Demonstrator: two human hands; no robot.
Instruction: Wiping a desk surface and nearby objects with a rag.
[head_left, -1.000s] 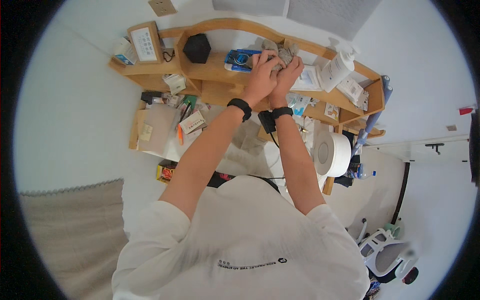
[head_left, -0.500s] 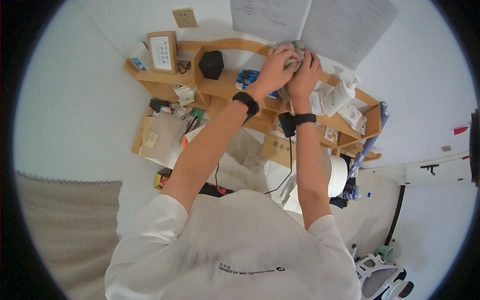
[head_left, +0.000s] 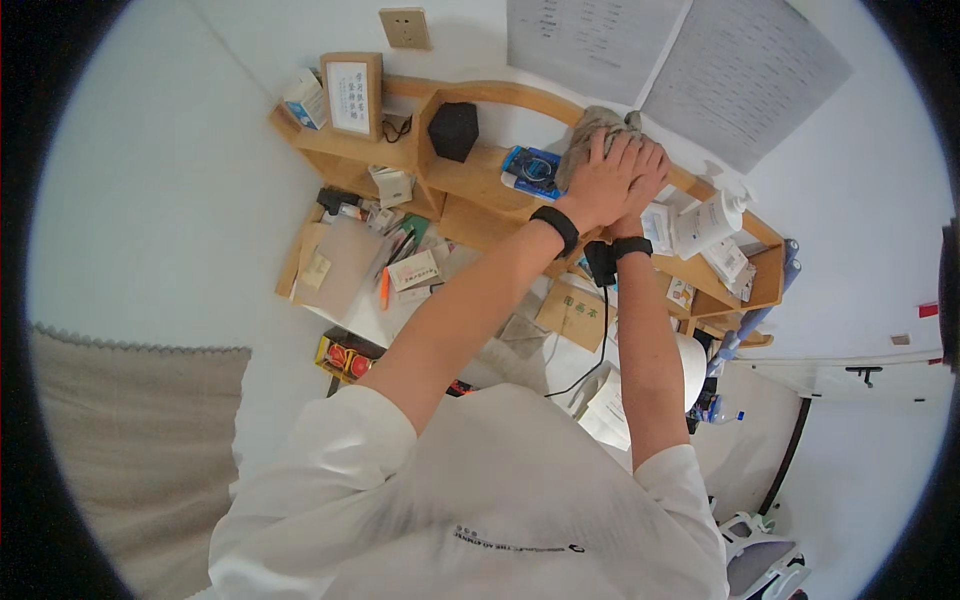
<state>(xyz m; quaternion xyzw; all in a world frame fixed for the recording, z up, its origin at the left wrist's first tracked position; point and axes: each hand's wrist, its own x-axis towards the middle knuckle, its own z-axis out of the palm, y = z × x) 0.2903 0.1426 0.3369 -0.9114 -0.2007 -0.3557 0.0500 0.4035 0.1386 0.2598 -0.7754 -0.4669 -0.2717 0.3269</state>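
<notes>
My left hand (head_left: 602,182) and my right hand (head_left: 648,182) are close together at the shelf's upper edge, on a crumpled grey soft bundle (head_left: 578,152) that looks like a cloth. The left fingers bend over the bundle and overlap the right hand. Part of the right hand and the underside of the bundle are hidden. Just left of the hands lies a blue packet (head_left: 531,168). To their right, a white pump bottle (head_left: 708,224) stands on the shelf.
The wooden desk shelf (head_left: 475,180) holds a framed card (head_left: 350,97), a black faceted object (head_left: 454,131) and small boxes. Below are a brown paper folder (head_left: 575,315), an orange pen (head_left: 385,288) and papers. A black cable (head_left: 605,335) hangs from my right wrist.
My hands have come closer together, the left now overlapping the right, and more of the grey cloth shows above them. The whole view has shifted, so the shelf appears further right.
</notes>
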